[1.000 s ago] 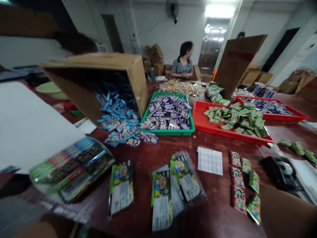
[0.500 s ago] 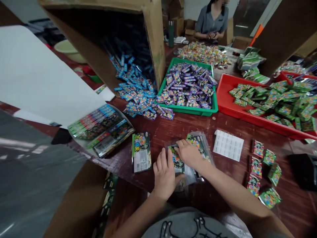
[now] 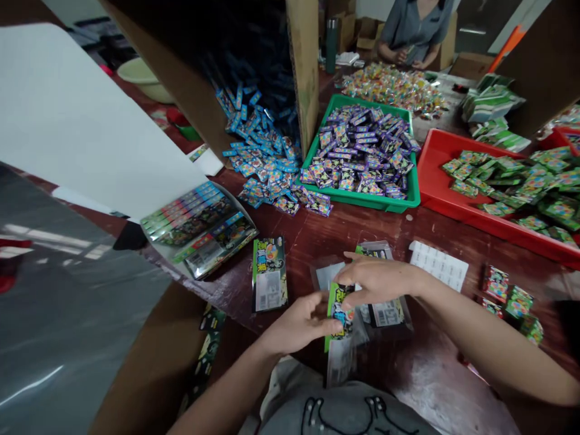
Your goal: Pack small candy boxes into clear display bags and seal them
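Note:
Between both hands is a flat printed packet (image 3: 336, 302) with a green edge, colourful lettering and a clear plastic sleeve, tilted close to my body. My left hand (image 3: 299, 320) grips its left edge, thumb on the front and fingers behind. At its upper right, my right hand (image 3: 378, 279) is closed on the packet with bent fingers. Beneath my right hand lie more packets (image 3: 387, 313) in clear sleeves, partly hidden by it. A similar packet (image 3: 270, 275) lies flat on the table to the left of my hands.
A green tray (image 3: 362, 198) of purple sachets and a red tray (image 3: 435, 163) of green ones stand behind. Blue sachets (image 3: 272, 169) spill from a cardboard box (image 3: 304, 66). A label sheet (image 3: 439, 266) and small sachets (image 3: 519, 301) lie right. A co-worker (image 3: 417, 33) sits opposite.
Both hands, which lay flat on the packet, now grip it, and it has been lifted and tilted toward my body. The camera view has shifted, so things sit further right.

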A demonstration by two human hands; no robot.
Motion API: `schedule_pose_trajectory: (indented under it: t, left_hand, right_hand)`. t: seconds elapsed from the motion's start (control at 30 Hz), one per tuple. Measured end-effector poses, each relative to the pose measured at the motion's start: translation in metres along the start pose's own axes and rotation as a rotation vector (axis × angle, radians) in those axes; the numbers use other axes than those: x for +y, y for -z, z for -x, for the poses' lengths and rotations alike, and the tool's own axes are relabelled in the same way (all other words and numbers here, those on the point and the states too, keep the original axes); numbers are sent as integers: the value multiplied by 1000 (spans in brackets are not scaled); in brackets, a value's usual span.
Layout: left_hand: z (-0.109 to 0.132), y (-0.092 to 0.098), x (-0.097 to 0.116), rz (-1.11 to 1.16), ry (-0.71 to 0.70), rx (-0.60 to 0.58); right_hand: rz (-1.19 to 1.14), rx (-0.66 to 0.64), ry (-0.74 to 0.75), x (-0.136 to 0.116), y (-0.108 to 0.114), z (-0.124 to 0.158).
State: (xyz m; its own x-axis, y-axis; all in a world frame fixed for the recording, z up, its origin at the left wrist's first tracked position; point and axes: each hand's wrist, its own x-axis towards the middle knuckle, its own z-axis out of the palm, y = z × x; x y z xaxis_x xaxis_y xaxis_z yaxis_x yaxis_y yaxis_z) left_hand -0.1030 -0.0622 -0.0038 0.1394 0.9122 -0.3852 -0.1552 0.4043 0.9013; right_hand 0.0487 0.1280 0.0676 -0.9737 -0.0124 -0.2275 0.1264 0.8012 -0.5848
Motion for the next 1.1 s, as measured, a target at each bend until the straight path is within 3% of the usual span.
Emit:
schedule_pose_trajectory:
  t: [0.03, 0.1, 0.23, 0.27, 0.37, 0.47, 0.6, 0.77, 0.87, 0.93, 1.03, 1.1]
  left_hand:
    - [-1, 2, 6, 61, 22, -48]
    - [-7, 5, 11, 126, 9, 15]
    - [-24, 6, 13, 214, -111, 282]
    - [-28, 6, 13, 212, -128, 326]
    - [-37, 2, 10, 148, -144, 394]
    - [-38, -7, 2, 75, -182, 448]
    - [-28, -20, -20, 74, -155, 347]
    - [-14, -14, -35, -22, -99, 392]
    - [4, 8, -26, -129, -95, 348]
    - [18, 32, -10, -279, -75, 390]
    - [16, 84, 32, -714, -107, 662]
    - [-10, 122, 69, -1039, -206, 801]
  right_hand:
    - [-31, 21, 30, 0, 2, 4]
    - [-64, 141, 11, 0, 0, 11]
    - [-167, 660, -316, 2, -37, 18]
    - [-233, 737, -387, 2, -52, 17]
    - [-321, 729, -544, -2, -93, 9]
    - [-164, 802, -669, -4, -119, -1]
    - [-105, 942, -680, -4, -130, -8]
    - [-278, 889, -686, 1, -141, -24]
    - [-320, 759, -658, 10, -131, -31]
    - [-223, 785, -581, 21, -108, -36]
    - [86, 908, -458, 44, -51, -59]
    - [248, 886, -415, 59, -10, -91]
